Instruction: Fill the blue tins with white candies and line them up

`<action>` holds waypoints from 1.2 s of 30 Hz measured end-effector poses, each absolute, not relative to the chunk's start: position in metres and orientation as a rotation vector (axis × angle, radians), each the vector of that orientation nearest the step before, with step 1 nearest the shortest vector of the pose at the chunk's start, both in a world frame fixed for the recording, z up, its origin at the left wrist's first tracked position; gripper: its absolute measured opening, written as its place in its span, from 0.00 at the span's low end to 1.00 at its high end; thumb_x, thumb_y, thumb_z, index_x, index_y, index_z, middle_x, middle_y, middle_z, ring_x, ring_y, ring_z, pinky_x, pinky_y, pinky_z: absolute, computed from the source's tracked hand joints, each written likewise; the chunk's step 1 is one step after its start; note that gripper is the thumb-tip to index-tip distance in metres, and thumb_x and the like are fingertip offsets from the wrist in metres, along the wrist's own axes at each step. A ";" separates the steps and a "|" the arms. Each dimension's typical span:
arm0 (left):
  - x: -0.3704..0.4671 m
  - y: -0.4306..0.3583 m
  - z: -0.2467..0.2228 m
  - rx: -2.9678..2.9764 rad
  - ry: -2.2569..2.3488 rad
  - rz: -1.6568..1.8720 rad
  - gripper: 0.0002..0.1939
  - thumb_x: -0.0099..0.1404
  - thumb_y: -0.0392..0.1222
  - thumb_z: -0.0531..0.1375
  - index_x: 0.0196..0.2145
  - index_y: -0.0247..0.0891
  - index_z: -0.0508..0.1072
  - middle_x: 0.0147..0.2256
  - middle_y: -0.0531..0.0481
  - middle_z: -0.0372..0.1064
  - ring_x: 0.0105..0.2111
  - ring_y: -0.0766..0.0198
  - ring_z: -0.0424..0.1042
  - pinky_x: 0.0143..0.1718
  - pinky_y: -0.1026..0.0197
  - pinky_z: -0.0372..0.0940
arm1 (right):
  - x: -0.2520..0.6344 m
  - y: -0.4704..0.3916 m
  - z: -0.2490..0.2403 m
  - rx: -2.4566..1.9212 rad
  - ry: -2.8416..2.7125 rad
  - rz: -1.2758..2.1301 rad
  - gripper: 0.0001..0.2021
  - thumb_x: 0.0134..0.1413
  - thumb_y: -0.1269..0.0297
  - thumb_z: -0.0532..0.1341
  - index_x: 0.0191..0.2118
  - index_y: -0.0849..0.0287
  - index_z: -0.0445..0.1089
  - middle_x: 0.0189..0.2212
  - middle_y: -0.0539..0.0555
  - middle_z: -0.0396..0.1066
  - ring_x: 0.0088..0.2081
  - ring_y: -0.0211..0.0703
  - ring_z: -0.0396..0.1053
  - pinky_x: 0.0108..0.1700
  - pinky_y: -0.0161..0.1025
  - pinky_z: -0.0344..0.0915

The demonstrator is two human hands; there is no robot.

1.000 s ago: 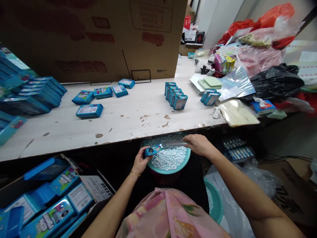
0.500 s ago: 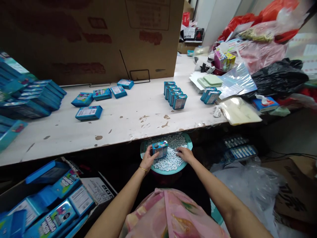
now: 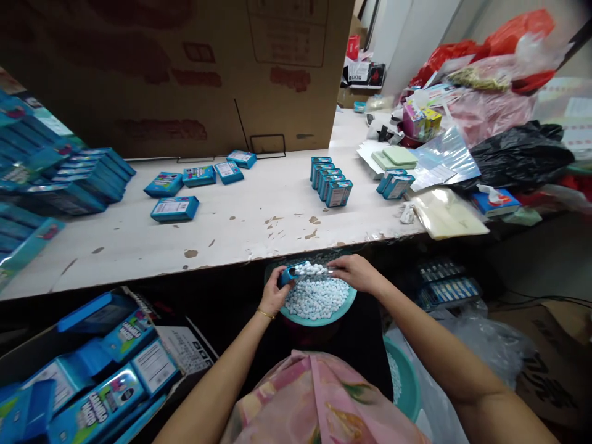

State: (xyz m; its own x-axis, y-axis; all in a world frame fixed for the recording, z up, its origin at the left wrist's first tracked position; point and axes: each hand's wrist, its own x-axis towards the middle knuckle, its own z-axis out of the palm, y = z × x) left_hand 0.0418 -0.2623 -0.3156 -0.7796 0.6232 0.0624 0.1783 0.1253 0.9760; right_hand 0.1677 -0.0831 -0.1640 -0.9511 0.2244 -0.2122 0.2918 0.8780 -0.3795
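Left grip point(image 3: 274, 292) clamped on blue box point(image 3: 286, 275); right grip point(image 3: 354, 272) on scoop point(image 3: 328, 271) of white pellets point(image 3: 312, 268). Basin point(image 3: 319, 322) below tabletop point(image 3: 250, 228) front edge.

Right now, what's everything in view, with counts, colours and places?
Held box: 1, blue, left hand
Scoop: 1, clear, right hand
Pellets: countless, white and pale blue, scoop and basins
Basins: 2, teal, below hands, beside lap
Loose boxes: 5, blue, table left
Upright boxes: several, blue, table centre and right
Stacked boxes: many, blue, far left
Open carton: 1, dark, white-printed, lower left
Large carton: 1, brown, table's back
Table: 1, white, ahead
Bags: several, red, pink, black, right
Mixed packaging: uncounted, many colours, table's right
Left hand: 1, bare, on held box
Right hand: 1, bare, on scoop
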 end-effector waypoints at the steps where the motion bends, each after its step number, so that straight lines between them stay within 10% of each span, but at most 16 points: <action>1: 0.043 -0.260 -0.316 0.793 2.058 1.680 0.19 0.50 0.42 0.58 0.41 0.39 0.62 0.36 0.50 0.63 0.38 0.62 0.63 0.43 0.59 0.57 | 0.162 -0.090 -0.156 0.372 2.876 -0.438 0.13 0.50 0.60 0.53 0.40 0.54 0.69 0.40 0.52 0.70 0.42 0.43 0.66 0.42 0.37 0.60; 11: 0.043 -0.265 -0.315 0.835 2.074 1.659 0.18 0.49 0.41 0.58 0.40 0.38 0.63 0.39 0.48 0.64 0.41 0.60 0.63 0.45 0.58 0.57 | 0.138 -0.128 -0.123 0.198 2.775 0.138 0.13 0.53 0.62 0.50 0.36 0.61 0.69 0.35 0.60 0.69 0.37 0.46 0.67 0.37 0.38 0.61; 30: 0.038 -0.264 -0.267 0.908 2.154 1.684 0.19 0.53 0.41 0.55 0.43 0.36 0.62 0.40 0.46 0.65 0.40 0.60 0.65 0.44 0.57 0.59 | 0.149 -0.098 -0.167 0.378 3.079 -0.316 0.34 0.39 0.50 0.61 0.55 0.51 0.54 0.45 0.53 0.67 0.44 0.45 0.64 0.41 0.35 0.59; 36: 0.026 -0.268 -0.255 0.825 2.149 1.714 0.18 0.49 0.39 0.58 0.40 0.37 0.65 0.38 0.47 0.67 0.40 0.59 0.65 0.45 0.56 0.59 | 0.137 -0.082 -0.165 0.515 3.122 -0.426 0.12 0.53 0.59 0.51 0.38 0.55 0.68 0.30 0.52 0.71 0.33 0.41 0.67 0.33 0.35 0.59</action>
State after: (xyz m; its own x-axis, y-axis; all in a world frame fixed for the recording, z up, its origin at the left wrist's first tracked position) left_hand 0.0259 -0.2683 -0.2554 -0.8011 0.5828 0.1366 0.2626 0.1372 0.9551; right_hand 0.1373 -0.0816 -0.1652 -0.9468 0.3219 0.0074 0.3081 0.9125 -0.2691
